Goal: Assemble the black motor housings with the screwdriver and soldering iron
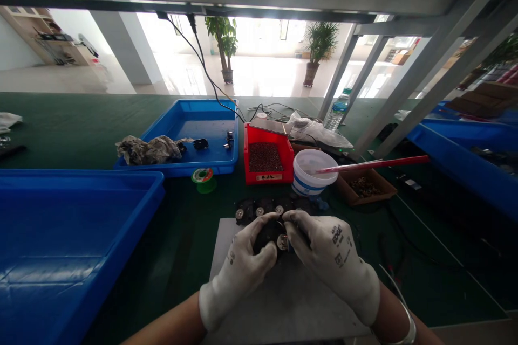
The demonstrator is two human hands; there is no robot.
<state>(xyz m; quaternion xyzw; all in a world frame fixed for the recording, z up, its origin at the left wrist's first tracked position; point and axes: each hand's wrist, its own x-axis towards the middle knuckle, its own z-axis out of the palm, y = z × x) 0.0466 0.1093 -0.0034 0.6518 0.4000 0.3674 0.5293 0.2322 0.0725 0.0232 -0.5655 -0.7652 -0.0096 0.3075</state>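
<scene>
My left hand [245,261], in a white glove, is closed around a black part [267,233] with a round silver metal piece [282,242] on it. From the other side my right hand [334,256], gloved likewise, grips the same part with thumb and fingers bent together. Its fingertips hide the part's right side. Both hands hold it above a pale grey board [226,307]. Just beyond them a row of similar black parts [259,207] with round metal pieces lies at the board's far edge.
Behind the row stand a red bin [269,179] of small dark pieces, a white tub [309,190] with a red stick across it, and a cardboard box [378,197]. A solder spool [204,180] sits before a blue tray [190,168]. Another blue tray [149,186] is left.
</scene>
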